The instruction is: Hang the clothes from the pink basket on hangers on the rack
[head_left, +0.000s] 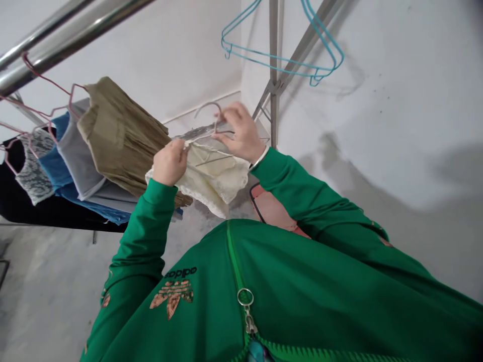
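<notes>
At the centre of the frame, we hold a cream lace-edged garment [211, 183] and a hanger [208, 103] with its hook upward. Our left hand [169, 163], left of centre, curls its fingers closed on the garment's upper edge. Our right hand [241, 131], just above centre, pinches the hanger below its hook, fingers bent. At upper left, an olive shirt [116, 136] hangs beside other clothes under a metal rail [75, 41]. Blue hangers [279, 56] show at upper right.
</notes>
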`<state>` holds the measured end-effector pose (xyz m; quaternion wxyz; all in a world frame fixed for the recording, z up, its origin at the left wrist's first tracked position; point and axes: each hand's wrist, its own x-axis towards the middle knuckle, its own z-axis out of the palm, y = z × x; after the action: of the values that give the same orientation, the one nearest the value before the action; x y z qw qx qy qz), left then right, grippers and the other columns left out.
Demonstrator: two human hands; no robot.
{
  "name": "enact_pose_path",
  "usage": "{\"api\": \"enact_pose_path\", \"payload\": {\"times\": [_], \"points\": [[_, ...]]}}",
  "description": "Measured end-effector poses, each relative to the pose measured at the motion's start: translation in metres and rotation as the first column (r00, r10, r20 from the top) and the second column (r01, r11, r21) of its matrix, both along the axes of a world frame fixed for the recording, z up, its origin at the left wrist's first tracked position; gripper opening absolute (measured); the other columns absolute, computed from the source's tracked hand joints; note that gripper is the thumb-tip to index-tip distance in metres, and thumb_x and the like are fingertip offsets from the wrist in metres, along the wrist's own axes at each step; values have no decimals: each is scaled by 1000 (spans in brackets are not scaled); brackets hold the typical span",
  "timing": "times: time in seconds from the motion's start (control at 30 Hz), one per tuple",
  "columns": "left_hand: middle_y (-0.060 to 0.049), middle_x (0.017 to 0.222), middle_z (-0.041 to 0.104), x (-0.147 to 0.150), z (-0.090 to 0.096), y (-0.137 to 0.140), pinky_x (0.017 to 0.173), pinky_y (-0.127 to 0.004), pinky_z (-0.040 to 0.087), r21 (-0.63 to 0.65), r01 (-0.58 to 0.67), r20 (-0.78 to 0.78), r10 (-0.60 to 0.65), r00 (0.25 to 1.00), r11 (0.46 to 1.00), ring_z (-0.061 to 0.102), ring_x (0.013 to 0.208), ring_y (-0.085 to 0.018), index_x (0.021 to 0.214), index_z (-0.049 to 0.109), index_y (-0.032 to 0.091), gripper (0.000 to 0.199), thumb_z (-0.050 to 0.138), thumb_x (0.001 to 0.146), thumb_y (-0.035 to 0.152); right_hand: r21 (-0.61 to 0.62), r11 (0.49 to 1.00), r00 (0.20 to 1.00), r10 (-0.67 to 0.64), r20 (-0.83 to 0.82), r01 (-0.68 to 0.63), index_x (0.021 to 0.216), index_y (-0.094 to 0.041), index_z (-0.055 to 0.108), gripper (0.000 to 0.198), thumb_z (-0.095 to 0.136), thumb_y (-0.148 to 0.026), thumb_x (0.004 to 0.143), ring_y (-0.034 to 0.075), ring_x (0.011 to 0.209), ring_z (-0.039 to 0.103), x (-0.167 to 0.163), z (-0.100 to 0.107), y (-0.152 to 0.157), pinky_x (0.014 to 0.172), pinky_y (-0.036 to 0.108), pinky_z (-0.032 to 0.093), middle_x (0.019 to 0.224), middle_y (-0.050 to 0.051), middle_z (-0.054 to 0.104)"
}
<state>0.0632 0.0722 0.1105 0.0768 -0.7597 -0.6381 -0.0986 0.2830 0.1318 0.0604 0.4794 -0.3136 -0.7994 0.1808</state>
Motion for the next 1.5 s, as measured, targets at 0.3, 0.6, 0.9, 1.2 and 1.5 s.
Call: {"api": "enact_pose_path", "payload": {"times": [0.3, 0.6, 0.9, 1.2, 1.5], "points": [[-5, 84, 59, -17, 29, -18, 78, -28, 41, 116, -26, 63, 19, 998, 993, 59, 89, -20, 85, 55, 19, 20, 44, 93, 34, 129, 946, 850, 202, 487, -298, 120, -9, 58, 35, 45, -19, 89, 27, 123, 50, -36, -92, -20, 113, 56, 27, 126, 16, 61], [-4, 73, 58, -46, 24, -32, 68, -28, 39, 194, -144, 35, 140, 990, 970, 56, 75, -19, 73, 53, 20, 24, 44, 90, 35, 177, 955, 783, 81, 617, -239, 115, -19, 63, 38, 45, -3, 86, 24, 141, 30, -30, -141, -24, 117, 62, 8, 114, 6, 66], [-3, 66, 56, -76, 17, -43, 65, -29, 39, 224, -223, 147, 193, 970, 949, 53, 67, -17, 71, 58, 20, 26, 47, 86, 38, 85, 996, 781, -76, 620, 30, 99, -20, 63, 24, 40, -24, 96, 26, 109, 46, -20, -131, -30, 92, 44, 30, 112, 8, 64], [-4, 82, 67, -96, -9, -60, 72, -26, 46, 91, -116, 271, 88, 959, 989, 62, 79, -18, 89, 68, 19, 32, 46, 88, 43, -446, 895, 995, -38, -89, -5, 132, -11, 42, 63, 63, -32, 77, 16, 76, 55, 16, -122, -8, 77, 30, 44, 86, 3, 61], [-7, 80, 57, -74, -17, -56, 60, -29, 33, 228, -200, -38, 214, 976, 953, 55, 75, -21, 103, 67, 22, 35, 44, 92, 46, -279, 956, 994, 74, -75, -93, 134, -17, 48, 60, 64, -42, 81, 20, 93, 59, 39, -90, -15, 95, 39, 46, 90, 5, 63]]}}
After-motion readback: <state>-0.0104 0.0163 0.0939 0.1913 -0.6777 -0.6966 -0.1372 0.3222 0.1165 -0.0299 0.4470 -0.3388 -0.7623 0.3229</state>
